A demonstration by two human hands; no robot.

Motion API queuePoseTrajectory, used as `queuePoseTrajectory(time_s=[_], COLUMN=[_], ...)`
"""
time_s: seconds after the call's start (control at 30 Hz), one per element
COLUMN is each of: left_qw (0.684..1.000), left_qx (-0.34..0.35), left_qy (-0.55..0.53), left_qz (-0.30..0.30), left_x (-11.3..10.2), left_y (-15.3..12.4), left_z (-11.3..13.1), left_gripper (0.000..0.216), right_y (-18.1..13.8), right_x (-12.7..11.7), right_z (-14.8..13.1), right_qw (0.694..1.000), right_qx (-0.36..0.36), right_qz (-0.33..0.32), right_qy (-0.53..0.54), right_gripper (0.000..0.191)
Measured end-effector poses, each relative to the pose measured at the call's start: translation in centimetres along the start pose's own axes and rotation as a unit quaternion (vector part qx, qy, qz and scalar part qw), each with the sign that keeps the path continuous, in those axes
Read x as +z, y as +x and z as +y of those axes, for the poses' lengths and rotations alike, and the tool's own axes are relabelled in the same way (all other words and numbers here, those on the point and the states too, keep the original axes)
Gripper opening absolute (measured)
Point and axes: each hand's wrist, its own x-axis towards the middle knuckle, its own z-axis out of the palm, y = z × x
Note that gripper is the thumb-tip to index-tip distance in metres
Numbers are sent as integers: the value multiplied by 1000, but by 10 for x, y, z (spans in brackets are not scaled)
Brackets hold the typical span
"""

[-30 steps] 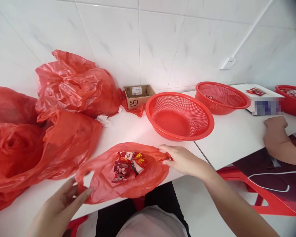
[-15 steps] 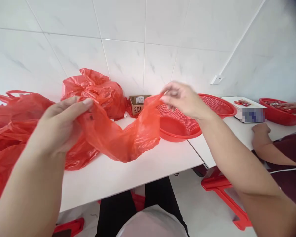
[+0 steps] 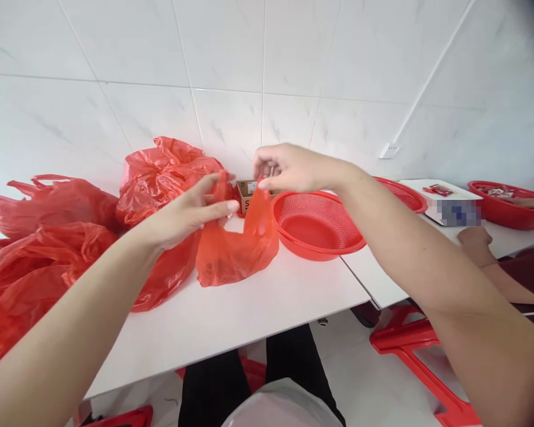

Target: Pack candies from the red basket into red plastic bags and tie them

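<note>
A small red plastic bag (image 3: 235,249) hangs above the white table (image 3: 249,314), its bottom resting near the tabletop. My left hand (image 3: 191,210) pinches the bag's left handle. My right hand (image 3: 289,169) pinches the right handle. The two hands are close together, just left of a red mesh basket (image 3: 318,228). What is inside the bag is hidden by the plastic.
Several large red plastic bags (image 3: 48,249) are piled at the left against the tiled wall. A small cardboard box (image 3: 249,190) stands behind the held bag. A second red basket (image 3: 404,198), a white box (image 3: 449,204) and another person's arm (image 3: 493,261) are at the right. Red stools (image 3: 418,344) stand below.
The bag lay open on the table with packets showing, then both hands lifted it by its handles. Since half a second ago the hands have come closer together, drawing the bag's mouth narrow.
</note>
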Motion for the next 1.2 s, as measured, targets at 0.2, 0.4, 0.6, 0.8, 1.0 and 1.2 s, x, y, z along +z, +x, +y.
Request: queuePoseTrajectory(time_s=[0.2, 0.4, 0.6, 0.8, 1.0, 1.2], left_qw=[993, 992, 993, 981, 862, 843], left_qx=[-64, -111, -91, -30, 110, 161], left_qy=[88, 18, -35, 145, 483, 495], left_qz=[-55, -48, -61, -127, 105, 136], left_x=[10, 4, 2, -7, 11, 11], left_y=[24, 20, 16, 13, 10, 0], left_z=[-17, -29, -39, -38, -58, -72], left_gripper=[25, 31, 35, 20, 22, 28], right_y=[24, 14, -15, -14, -5, -15], right_x=[45, 81, 91, 129, 161, 150], right_z=[-2, 51, 34, 52, 72, 66], right_qw=[995, 972, 937, 896, 908, 923], right_qx=[-73, -31, -45, -2, 35, 28], right_qz=[-11, 43, 130, 147, 65, 55], right_qy=[64, 227, 320, 419, 412, 379], right_gripper=[18, 26, 13, 20, 34, 21])
